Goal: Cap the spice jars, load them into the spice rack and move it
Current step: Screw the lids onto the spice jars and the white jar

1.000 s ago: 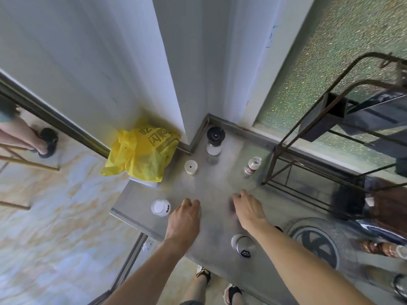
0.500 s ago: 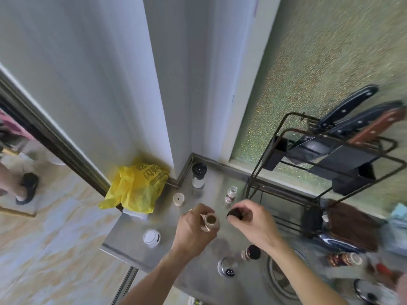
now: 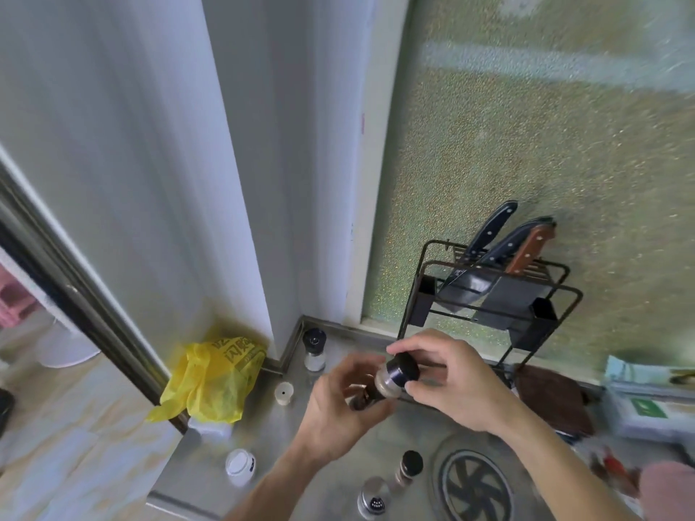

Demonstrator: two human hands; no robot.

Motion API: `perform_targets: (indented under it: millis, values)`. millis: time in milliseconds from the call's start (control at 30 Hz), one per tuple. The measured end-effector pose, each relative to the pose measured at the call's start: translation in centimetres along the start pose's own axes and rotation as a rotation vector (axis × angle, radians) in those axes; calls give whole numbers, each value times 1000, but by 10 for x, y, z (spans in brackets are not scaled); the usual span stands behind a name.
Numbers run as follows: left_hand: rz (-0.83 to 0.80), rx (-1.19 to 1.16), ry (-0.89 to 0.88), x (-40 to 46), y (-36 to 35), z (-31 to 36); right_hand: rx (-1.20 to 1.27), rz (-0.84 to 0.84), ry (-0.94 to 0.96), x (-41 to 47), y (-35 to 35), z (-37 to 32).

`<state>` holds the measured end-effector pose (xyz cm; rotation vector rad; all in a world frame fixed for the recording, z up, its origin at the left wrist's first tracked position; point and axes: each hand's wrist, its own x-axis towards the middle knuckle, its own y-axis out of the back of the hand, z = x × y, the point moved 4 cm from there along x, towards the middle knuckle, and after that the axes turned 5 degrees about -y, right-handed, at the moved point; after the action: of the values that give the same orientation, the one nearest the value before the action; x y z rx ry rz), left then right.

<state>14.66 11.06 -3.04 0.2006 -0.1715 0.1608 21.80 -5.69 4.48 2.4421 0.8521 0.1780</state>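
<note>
1. We hold 1 jar (image 3: 383, 385) tilted above the counter (image 3: 263, 441), between both hands, in front of the rack (image 3: 489, 295).
2. Our left hand (image 3: 338, 411) wraps the jar's body from below, fingers curled round it.
3. Our right hand (image 3: 447, 381) pinches the black cap (image 3: 403, 368) with thumb and fingers curled about its rim. The cap sits on the jar's mouth; we cannot tell whether it is threaded tight.
4. The step in hand, as we judge it, is capping this jar, the first part of the task.
5. Other jars wait on the counter: a black-topped one (image 3: 314, 349) in the back corner, a white-lidded one (image 3: 240, 466) near the front edge, a dark-capped one (image 3: 408, 468) and a silver-topped shaker (image 3: 372, 498) just beside it, both near the drain (image 3: 475, 486).
6. A small white cap (image 3: 284, 392) lies loose on the counter beside the yellow bag (image 3: 214, 381).
7. The rack stands against the window with knives (image 3: 500, 238) in its upper tier; its lower shelf is mostly hidden behind our hands.
8. Next, we think, the right hand needs to twist the cap until it seats while the left holds the body steady, then the jar goes into the rack.
9. Loading looks not yet begun, so most of the task remains.
</note>
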Motion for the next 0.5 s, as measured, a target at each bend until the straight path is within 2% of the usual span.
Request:
perform_targets:
  millis: [267, 500]
  values:
    - [-63, -308, 67, -5, -1, 9, -127, -163, 2, 0, 17, -18]
    - [-70, -325, 97, -10, -6, -8, -309, -143, -101, 5, 16, -16]
